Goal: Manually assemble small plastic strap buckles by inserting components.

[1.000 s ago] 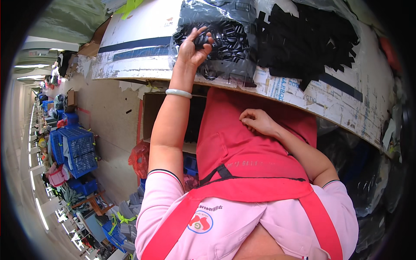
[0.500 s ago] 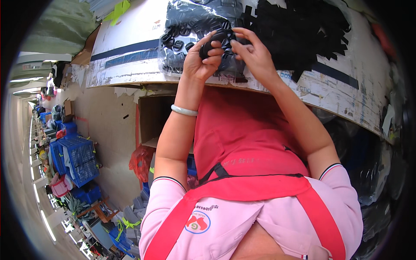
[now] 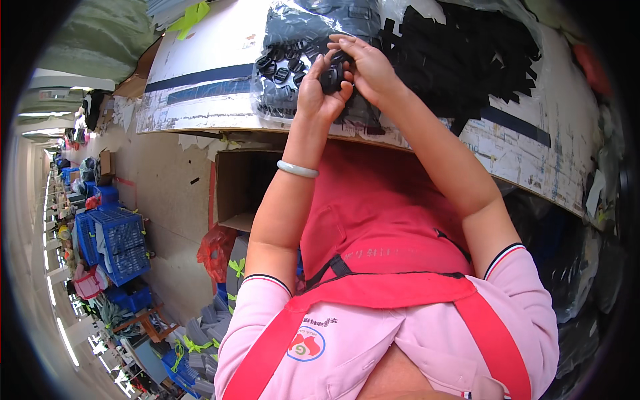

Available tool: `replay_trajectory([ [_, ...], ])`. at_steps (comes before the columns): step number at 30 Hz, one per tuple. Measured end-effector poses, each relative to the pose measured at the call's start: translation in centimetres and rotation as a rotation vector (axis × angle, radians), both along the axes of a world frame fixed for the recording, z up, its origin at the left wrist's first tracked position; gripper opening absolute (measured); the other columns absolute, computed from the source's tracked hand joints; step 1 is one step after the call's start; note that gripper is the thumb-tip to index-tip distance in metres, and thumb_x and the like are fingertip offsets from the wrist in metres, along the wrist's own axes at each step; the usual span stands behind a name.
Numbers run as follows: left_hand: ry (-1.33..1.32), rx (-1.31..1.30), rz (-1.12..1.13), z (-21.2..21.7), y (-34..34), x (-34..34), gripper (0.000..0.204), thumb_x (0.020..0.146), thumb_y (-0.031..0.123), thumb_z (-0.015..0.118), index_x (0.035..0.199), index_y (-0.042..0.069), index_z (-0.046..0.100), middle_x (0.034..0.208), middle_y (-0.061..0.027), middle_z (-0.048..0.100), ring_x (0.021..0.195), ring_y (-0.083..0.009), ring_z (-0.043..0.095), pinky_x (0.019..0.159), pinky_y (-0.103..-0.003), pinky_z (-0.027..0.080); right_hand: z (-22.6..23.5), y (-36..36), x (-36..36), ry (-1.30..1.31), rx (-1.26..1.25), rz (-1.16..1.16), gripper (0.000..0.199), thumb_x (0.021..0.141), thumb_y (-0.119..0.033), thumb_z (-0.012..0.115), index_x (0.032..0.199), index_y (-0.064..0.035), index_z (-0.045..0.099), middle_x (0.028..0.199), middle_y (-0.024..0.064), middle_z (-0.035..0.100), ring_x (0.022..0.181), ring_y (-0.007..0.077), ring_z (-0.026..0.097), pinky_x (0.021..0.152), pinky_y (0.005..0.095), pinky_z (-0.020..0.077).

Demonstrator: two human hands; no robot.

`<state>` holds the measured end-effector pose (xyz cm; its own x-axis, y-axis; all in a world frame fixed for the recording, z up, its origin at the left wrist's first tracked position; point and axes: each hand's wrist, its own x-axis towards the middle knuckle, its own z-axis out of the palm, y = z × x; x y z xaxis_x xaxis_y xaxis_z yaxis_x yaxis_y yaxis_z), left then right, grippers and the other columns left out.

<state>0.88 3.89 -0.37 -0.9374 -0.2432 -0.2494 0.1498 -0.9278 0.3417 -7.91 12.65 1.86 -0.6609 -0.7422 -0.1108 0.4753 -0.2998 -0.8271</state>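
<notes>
the left hand (image 3: 320, 97) curls round black buckles (image 3: 331, 79), probably light, stiff, slick and best pinched by the edges, over a plastic bag (image 3: 277, 100) on the table (image 3: 213, 113), the right hand (image 3: 375, 72) close beside, its grip unclear.

The right hand (image 3: 377, 75) has left the red apron (image 3: 380, 227), joining the left hand (image 3: 320, 99).

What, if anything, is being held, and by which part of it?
Black pieces sit cupped in the left grip; the exact place of hold is hidden. Whether the right grip holds any cannot be told.
</notes>
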Motion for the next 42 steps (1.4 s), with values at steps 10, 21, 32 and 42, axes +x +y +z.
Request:
replay_trajectory([
  [10, 0.06, 0.081, 0.083, -1.5, -0.3, 0.3, 0.036, 0.101, 0.033, 0.037, 0.103, 0.003, 0.057, 0.1, -0.013, 0.063, 0.096, -0.0262, 0.063, 0.091, -0.042, 0.052, -0.7, 1.5, 3.8, 0.866, 0.139, -0.175, 0.022, 0.092, -0.008, 0.051, 0.108, -0.0032, 0.066, 0.108, 0.0126, 0.067, 0.099, 0.0238, 0.065, 0.089, 0.0307, 0.0482],
  [21, 0.007, 0.02, -0.099, 1.3, 6.1, 6.2, 0.038, 0.1, 0.04, 0.045, 0.106, 0.005, 0.057, 0.085, -0.0075, 0.062, 0.07, -0.0187, 0.062, 0.041, -0.02, 0.043, 2.4, 10.9, 5.1, 0.556, 0.095, 0.03, 0.017, 0.095, -0.008, 0.056, 0.108, -0.002, 0.064, 0.093, 0.0028, 0.066, 0.086, 0.008, 0.063, 0.081, 0.0221, 0.0517],
  [32, -0.305, 0.005, -0.275, -0.4, 11.7, 11.2, 0.049, 0.098, 0.047, 0.043, 0.111, 0.002, 0.057, 0.086, -0.0087, 0.065, 0.073, -0.021, 0.066, 0.042, -0.023, 0.05, 0.0, 15.5, 6.4, 1.301, 0.356, 0.296, 0.017, 0.083, -0.004, 0.064, 0.1, -0.0052, 0.066, 0.09, 0.0089, 0.062, 0.08, 0.0258, 0.064, 0.069, 0.0312, 0.0522],
  [42, -0.219, -0.097, -0.519, -3.3, 12.1, 13.3, 0.027, 0.094, 0.028, 0.059, 0.104, 0.004, 0.054, 0.087, -0.0078, 0.06, 0.067, -0.0158, 0.061, 0.039, -0.022, 0.044, -2.3, 18.5, 6.9, 1.282, 0.283, 0.224, 0.019, 0.08, -0.001, 0.065, 0.098, -0.0065, 0.066, 0.093, 0.0092, 0.065, 0.089, 0.0268, 0.064, 0.078, 0.0334, 0.0517],
])
